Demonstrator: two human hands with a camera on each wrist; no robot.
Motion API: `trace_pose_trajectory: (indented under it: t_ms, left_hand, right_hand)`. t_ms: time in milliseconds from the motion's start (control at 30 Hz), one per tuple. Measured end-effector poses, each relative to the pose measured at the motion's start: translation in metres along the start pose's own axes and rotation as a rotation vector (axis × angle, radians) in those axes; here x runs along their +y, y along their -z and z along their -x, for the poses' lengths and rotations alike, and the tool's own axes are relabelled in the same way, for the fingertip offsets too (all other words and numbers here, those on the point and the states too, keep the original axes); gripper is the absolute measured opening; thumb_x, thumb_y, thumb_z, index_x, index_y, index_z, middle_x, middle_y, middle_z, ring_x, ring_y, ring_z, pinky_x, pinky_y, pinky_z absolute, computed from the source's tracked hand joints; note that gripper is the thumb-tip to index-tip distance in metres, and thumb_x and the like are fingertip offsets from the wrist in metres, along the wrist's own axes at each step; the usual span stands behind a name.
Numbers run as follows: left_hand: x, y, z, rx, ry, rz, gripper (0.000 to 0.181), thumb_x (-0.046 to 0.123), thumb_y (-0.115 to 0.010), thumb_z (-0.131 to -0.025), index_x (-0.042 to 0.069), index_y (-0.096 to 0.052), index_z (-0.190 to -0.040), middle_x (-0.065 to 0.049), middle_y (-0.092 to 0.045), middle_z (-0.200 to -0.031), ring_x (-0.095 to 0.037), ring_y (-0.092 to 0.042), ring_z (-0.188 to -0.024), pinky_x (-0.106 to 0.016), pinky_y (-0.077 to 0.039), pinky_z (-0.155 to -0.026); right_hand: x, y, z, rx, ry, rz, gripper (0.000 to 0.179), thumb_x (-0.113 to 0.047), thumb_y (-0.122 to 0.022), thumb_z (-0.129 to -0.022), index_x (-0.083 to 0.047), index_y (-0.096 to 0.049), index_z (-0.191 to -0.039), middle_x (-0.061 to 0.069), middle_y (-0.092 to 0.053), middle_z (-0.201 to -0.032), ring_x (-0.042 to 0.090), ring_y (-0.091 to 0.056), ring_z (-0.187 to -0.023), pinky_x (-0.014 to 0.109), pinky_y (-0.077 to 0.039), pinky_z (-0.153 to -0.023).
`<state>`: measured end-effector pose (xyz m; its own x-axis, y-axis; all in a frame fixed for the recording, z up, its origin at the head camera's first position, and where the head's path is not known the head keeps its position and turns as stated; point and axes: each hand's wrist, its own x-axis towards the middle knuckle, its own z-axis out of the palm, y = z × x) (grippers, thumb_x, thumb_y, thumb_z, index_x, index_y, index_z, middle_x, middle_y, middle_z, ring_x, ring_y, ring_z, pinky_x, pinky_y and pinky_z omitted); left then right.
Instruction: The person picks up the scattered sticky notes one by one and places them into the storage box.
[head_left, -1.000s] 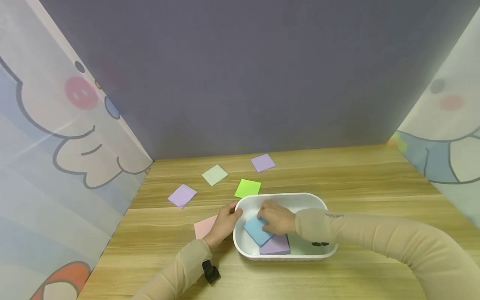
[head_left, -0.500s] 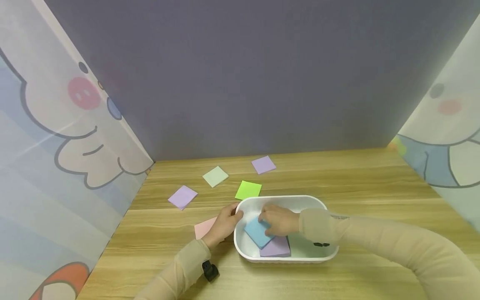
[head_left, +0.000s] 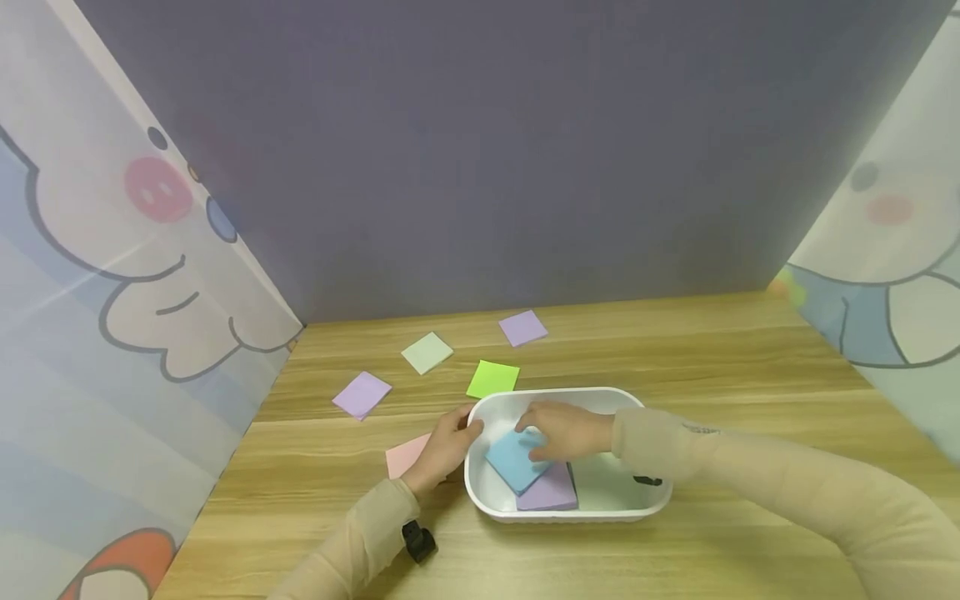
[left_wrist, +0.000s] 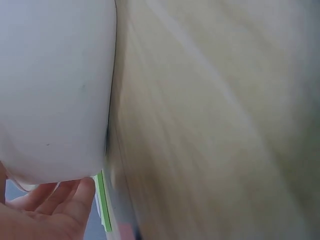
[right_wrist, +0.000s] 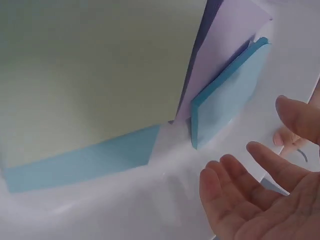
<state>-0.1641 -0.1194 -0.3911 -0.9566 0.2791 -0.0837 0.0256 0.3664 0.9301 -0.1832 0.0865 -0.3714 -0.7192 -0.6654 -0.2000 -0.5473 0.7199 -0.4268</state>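
A white tub (head_left: pixel 570 392) stands on the wooden table, and its wall fills the left wrist view (left_wrist: pixel 55 90). My left hand (head_left: pixel 448 442) grips its left rim, thumb over the edge, fingers (left_wrist: pixel 45 215) against the outer wall. My right hand (head_left: pixel 562 431) is inside the tub with relaxed fingers (right_wrist: pixel 260 195), just above a blue note pad (head_left: pixel 513 458). That blue pad (right_wrist: pixel 227 95) leans on a purple pad (head_left: pixel 551 493). A pale green pad (right_wrist: pixel 95 70) lies beside them over another blue one (right_wrist: pixel 85 162).
Loose pads lie on the table left of and behind the tub: pink (head_left: pixel 405 456), purple (head_left: pixel 362 394), pale green (head_left: pixel 427 352), bright green (head_left: pixel 492 379) and purple (head_left: pixel 522 327). Cartoon-printed screens close in both sides, and a grey wall stands behind.
My right hand has eased slightly up and to the right off the blue pad, which stays in the tub. My left hand has kept its hold on the rim.
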Motion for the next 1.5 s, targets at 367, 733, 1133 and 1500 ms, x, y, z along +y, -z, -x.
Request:
trace_pose_trajectory:
  t_ms: [367, 733, 1133, 1500]
  left_hand:
    - [-0.005, 0.0, 0.0, 0.024, 0.004, 0.047, 0.039, 0.01, -0.047, -0.094, -0.009, -0.046, -0.127, -0.029, -0.054, -0.12, -0.038, -0.058, -0.103, -0.04, -0.054, -0.081]
    - [-0.039, 0.015, -0.015, -0.041, 0.018, 0.061, 0.044, 0.028, -0.049, -0.094, 0.004, -0.048, -0.13, -0.016, -0.054, -0.126, -0.029, -0.051, -0.115, -0.045, -0.041, -0.099]
    - [-0.011, 0.029, 0.034, 0.207, -0.267, -0.453, 0.037, 0.02, -0.058, -0.089, 0.009, -0.056, -0.125, -0.009, -0.055, -0.128, -0.03, -0.048, -0.121, -0.05, -0.041, -0.098]
    - [0.003, 0.04, 0.069, 0.261, -0.269, -0.684, 0.033, 0.015, -0.066, -0.083, 0.007, -0.062, -0.114, -0.005, -0.064, -0.114, -0.024, -0.058, -0.109, -0.041, -0.049, -0.09]
  right_hand:
    - [0.004, 0.024, 0.029, -0.001, 0.043, -0.034, 0.038, -0.022, -0.066, -0.083, -0.003, -0.06, -0.116, 0.007, -0.06, -0.114, 0.024, -0.057, -0.105, 0.039, -0.048, -0.089]
    - [0.017, 0.042, 0.056, 0.052, 0.069, -0.094, 0.039, -0.027, -0.061, -0.087, -0.004, -0.057, -0.119, 0.01, -0.061, -0.114, 0.028, -0.057, -0.104, 0.04, -0.049, -0.085]
    - [0.038, 0.036, 0.087, 0.21, 0.017, -0.155, 0.041, -0.028, -0.06, -0.088, -0.003, -0.055, -0.12, 0.013, -0.054, -0.121, 0.033, -0.052, -0.109, 0.046, -0.047, -0.088]
    - [0.071, 0.039, 0.085, 0.488, -0.072, -0.107, 0.047, -0.01, -0.06, -0.087, 0.006, -0.045, -0.128, 0.028, -0.044, -0.131, 0.047, -0.045, -0.115, 0.059, -0.042, -0.091]
